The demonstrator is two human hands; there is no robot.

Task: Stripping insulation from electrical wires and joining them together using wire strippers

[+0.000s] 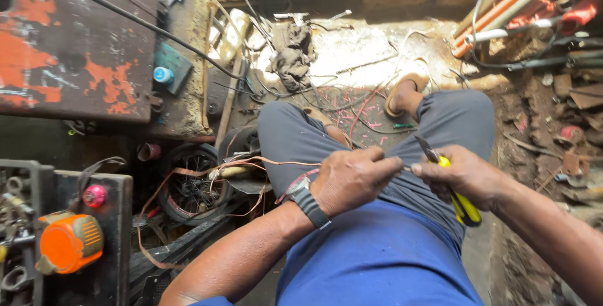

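Seated over cluttered workshop ground, a person pinches a thin reddish wire [264,164] in the closed left hand [352,179] above the grey-trousered lap. The wire's long axis runs roughly level, trailing away to the person's left toward a small wheel [188,183], its short free end pointing right between the hands. The right hand [461,174], wrapped around yellow-handled pliers [453,186], sits just beside that end, the tool's dark nose angled up and left; the right hand is nearer the tip.
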